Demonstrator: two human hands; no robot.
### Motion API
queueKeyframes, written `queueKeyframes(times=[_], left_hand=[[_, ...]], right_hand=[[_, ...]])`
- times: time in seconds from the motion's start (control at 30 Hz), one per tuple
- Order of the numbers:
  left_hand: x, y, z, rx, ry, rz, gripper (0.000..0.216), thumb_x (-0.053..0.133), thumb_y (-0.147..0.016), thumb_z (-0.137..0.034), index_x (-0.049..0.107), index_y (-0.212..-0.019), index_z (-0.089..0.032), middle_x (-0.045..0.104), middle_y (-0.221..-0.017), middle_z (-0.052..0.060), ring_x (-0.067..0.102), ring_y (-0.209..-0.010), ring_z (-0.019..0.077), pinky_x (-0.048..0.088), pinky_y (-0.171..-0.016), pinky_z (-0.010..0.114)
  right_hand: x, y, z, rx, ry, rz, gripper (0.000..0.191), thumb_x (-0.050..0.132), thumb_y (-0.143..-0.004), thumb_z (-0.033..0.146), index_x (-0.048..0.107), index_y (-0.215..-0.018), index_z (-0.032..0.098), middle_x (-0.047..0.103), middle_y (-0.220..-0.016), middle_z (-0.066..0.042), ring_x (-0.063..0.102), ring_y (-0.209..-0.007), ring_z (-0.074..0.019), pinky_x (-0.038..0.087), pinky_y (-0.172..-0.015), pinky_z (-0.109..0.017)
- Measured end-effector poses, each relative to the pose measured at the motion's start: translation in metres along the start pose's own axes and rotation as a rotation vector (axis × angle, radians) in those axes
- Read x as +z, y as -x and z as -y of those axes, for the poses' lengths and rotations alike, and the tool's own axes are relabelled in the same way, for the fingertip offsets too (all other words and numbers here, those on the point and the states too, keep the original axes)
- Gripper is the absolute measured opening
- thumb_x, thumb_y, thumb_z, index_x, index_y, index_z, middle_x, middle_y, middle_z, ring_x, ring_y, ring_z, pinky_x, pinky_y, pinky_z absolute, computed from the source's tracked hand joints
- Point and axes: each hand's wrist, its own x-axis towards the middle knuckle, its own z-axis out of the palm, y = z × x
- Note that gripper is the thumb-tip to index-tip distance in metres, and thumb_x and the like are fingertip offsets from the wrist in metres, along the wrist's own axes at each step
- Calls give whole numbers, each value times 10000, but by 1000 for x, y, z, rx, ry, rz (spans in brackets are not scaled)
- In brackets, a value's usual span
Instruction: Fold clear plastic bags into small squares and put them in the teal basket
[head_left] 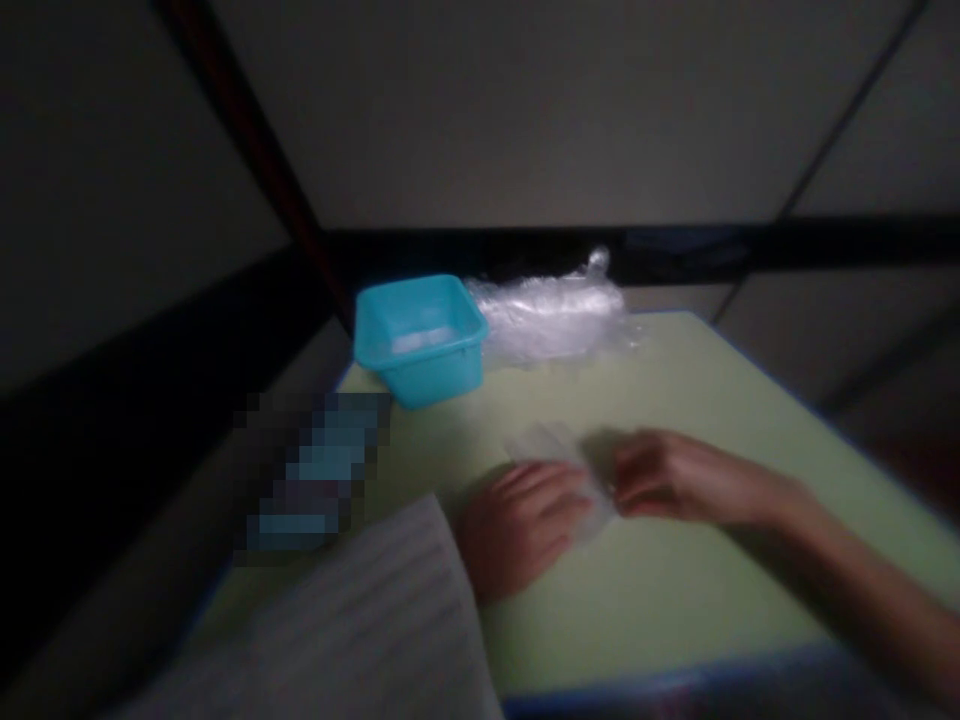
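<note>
A small clear plastic bag (551,450) lies flat on the pale green table (675,590), blurred in the dim light. My left hand (517,520) rests palm down with its fingers on the bag's near left part. My right hand (660,475) pinches the bag's right edge between thumb and fingers. A grey striped sleeve covers my left forearm.
A turquoise plastic tub (420,340) stands at the table's far left corner. Beside it, to the right, lies a heap of clear plastic bags (551,315). A blurred-out patch sits at the table's left edge. Dark walls close in behind.
</note>
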Motion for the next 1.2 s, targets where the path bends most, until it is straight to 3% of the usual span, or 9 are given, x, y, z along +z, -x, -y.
queueKeyframes(times=[0.13,0.3,0.57,0.9,1.2], left_hand=[[-1,1,4,-61,-46,-47,226,443,-877,-178,632,-991,-129,622,-1141,106,549,-1104,209,456,-947,341],[1,1,5,-99,-63,-43,176,451,-873,-143,623,-911,-148,649,-1015,90,575,-1051,199,483,-907,347],[4,2,6,-102,-52,-70,198,424,-886,-143,622,-906,-156,645,-1014,85,569,-1055,196,477,-909,358],[0,1,6,-66,-33,-55,221,402,-892,-146,621,-906,-122,640,-1037,104,546,-1087,199,454,-956,340],[1,4,6,-62,-53,-91,223,397,-891,-164,620,-895,-145,650,-1034,94,563,-1061,196,482,-927,336]], right_hand=[[5,1,13,-40,388,9,231,509,-905,259,620,-714,190,602,-732,-11,520,-723,-154,340,-704,-326],[18,3,19,-82,574,-27,224,519,-881,144,594,-672,174,579,-704,-17,499,-708,-165,324,-680,-335],[32,2,22,-146,577,-87,252,508,-864,109,581,-629,163,569,-676,-33,475,-646,-158,328,-635,-343],[26,-3,22,-129,561,-75,231,483,-894,144,563,-678,170,562,-707,-20,473,-706,-159,301,-623,-329],[30,-7,19,-122,469,-92,203,474,-887,148,594,-723,159,608,-777,-52,530,-763,-179,407,-715,-338]])
